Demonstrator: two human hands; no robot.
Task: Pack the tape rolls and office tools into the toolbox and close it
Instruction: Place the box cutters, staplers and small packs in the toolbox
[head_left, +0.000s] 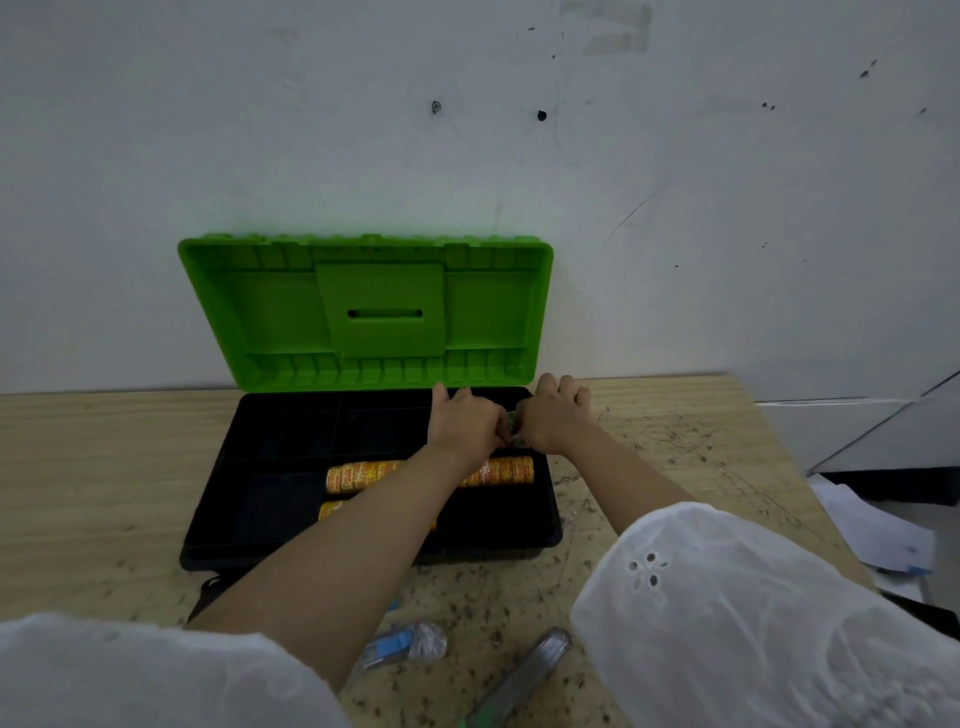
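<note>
Both hands meet over the toolbox's (208, 519) right rear compartment, just below the open green lid (384, 312). The left hand (467, 421) and right hand (556, 415) have their fingers curled in, pinching a small item (514, 418) between them; it's too small to identify. Likely step: drop it into that compartment, which sits directly under the pinch, so no sideways travel is needed. Orange tape rolls (358, 475) already lie in the front row, long axis left-right. Unpacked on the table (104, 467), close to the body and well apart from the fingers, are a blue packet (400, 642) beside the left forearm and a long grey tool (530, 670). The tool runs diagonally, near-left to far-right, by the right sleeve, so the right hand looks nearer.
</note>
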